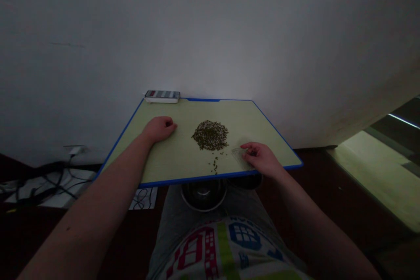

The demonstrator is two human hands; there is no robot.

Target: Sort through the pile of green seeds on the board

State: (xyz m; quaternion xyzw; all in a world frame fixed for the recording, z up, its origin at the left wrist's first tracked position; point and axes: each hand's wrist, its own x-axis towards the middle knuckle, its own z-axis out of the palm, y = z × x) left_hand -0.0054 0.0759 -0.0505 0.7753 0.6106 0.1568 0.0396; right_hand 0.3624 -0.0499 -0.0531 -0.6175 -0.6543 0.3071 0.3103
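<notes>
The room is walled in grey-white (213, 43) and floored in dark red-brown (315, 192). At the far right, a pale, flat panel (374, 175) is seen low down. Against the wall, a pale yellow-green board (262, 127) edged in blue is set level above the person's grey-clad legs (170, 227). A printed garment (223, 249) is worn at the near side. At the left, cables (59, 183) are strewn near the floor, below a white plug (76, 150). Under the board's near edge, a metal bowl (203, 210) is partly hidden. On the far left corner, a white box (162, 99) with a dark, striped top is placed.

The left hand (160, 128) is rested on the board, its fingers loosely curled in; whether anything is held cannot be told. By the right hand (257, 156), a thin clear piece (239, 154) is pinched between thumb and fingers, low over the board. Between the hands, small brownish-green grains (211, 134) are heaped mid-board, with a few scattered toward the near edge.
</notes>
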